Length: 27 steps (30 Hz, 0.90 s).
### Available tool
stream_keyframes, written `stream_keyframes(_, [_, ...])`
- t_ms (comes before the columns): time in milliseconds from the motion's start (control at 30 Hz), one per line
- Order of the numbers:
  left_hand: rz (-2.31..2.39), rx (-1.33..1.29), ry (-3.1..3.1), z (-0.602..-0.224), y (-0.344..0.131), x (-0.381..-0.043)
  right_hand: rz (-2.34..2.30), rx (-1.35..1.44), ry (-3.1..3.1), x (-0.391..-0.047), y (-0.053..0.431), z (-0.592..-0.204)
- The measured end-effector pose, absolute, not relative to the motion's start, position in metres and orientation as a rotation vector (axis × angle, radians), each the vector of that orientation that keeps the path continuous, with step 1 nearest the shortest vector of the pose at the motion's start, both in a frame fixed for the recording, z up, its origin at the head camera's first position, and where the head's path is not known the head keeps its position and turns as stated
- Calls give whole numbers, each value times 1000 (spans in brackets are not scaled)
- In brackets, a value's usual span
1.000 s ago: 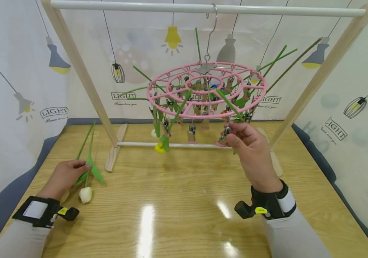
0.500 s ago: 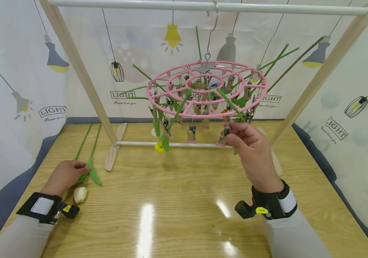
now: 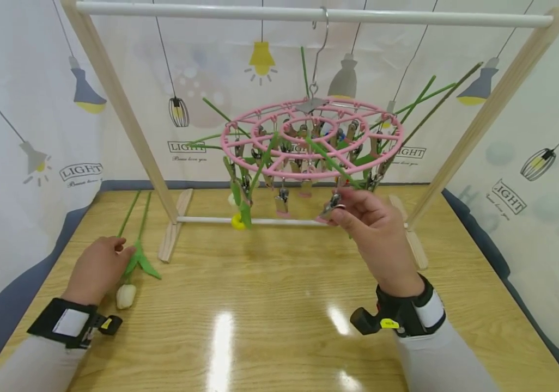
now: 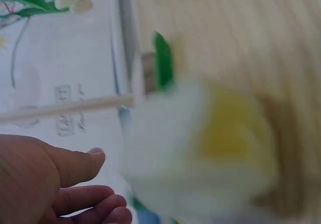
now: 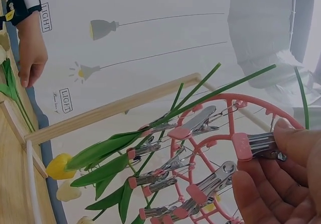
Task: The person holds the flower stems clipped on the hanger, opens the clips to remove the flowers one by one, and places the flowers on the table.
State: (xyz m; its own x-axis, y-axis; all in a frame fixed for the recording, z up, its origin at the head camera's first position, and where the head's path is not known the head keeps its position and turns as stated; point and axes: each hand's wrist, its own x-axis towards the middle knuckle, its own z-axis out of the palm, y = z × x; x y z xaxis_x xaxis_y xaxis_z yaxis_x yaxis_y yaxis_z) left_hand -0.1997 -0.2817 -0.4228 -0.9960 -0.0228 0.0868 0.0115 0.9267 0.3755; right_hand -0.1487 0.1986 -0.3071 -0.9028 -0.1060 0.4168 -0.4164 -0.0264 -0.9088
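- Right hand (image 3: 380, 234): thumb and fingers pinch a silver metal clip with pink tips (image 5: 253, 146), below the five-o'clock rim of a round pink plastic rack (image 3: 304, 176).
- Left hand (image 3: 95, 267): fingers relaxed, beside green leaves; contact unclear.
- White tulip with green stem (image 3: 126, 296): on pale wooden tabletop (image 3: 279, 272), eight o'clock, bloom toward six.

A white backdrop (image 3: 211, 60) printed with hanging lamps (image 3: 262, 57) stands behind a glossy wood-grain table (image 3: 284, 305).
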Motion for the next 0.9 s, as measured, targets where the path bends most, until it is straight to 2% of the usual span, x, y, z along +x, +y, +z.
stream_keyframes(267, [-635,-254,-2848,-380,-217,-179,2042,619,-1929,-148,185,-306])
stream_keyframes(633, [-844,-771,-2660,-353,-100,-158,1909,591,-2136,-140,194,-298])
stream_keyframes(900, [-1256,-1016,-2484,-348,-20,-166,1756,519,-2202,-125,210,-284])
